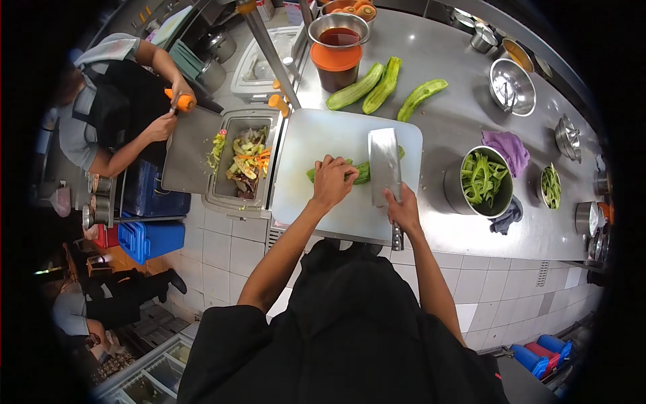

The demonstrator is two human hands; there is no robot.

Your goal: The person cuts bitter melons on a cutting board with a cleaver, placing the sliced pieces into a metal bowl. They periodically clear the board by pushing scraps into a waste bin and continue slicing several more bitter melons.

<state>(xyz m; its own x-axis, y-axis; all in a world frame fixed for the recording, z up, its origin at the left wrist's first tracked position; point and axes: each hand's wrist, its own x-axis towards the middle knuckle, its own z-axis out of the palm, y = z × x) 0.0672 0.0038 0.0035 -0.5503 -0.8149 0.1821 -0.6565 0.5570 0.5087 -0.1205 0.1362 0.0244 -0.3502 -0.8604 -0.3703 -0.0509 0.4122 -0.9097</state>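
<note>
On the white cutting board (303, 195) lies a long green gourd (363, 173), running left to right. My left hand (333, 182) presses down on its left part with fingers bent and bunched over it. My right hand (403, 207) is closed around a cleaver (385, 161), where the dark riveted handle meets the broad steel blade. The blade overlaps the right part of the gourd in this view, and a short green end shows beyond it. Behind the board rest more long green gourds (381, 85), pale and streaked.
A deep steel pot (455, 190) holds cut green pieces, beside a purple cloth (506, 152). Left of the board is a scrap bin (232, 124) with peelings. A co-worker (121, 101) peels a carrot there. An orange-rimmed container (336, 59) stands at the back.
</note>
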